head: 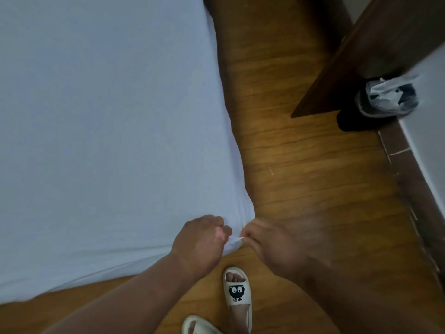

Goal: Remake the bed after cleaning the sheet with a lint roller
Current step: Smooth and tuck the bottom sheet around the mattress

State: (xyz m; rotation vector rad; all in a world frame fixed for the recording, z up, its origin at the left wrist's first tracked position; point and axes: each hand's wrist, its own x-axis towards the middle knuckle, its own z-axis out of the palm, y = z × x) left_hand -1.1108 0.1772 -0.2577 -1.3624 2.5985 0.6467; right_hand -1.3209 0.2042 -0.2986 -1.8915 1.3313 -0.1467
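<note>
A pale blue sheet (101,121) lies smooth over the bed and fills the left of the view. Its near right corner bunches into folds at the mattress corner. My left hand (199,239) grips the sheet at that corner with curled fingers. My right hand (267,242) pinches the same corner from the right side, a small fold of fabric between the fingers. The two hands almost touch. No lint roller is in view.
Wooden floor (296,165) runs along the bed's right side. A dark wooden door (375,51) stands open at the upper right, with a plastic-lined bin (387,97) behind it. A white wall (426,145) borders the right. My feet wear white slippers (237,292) below the hands.
</note>
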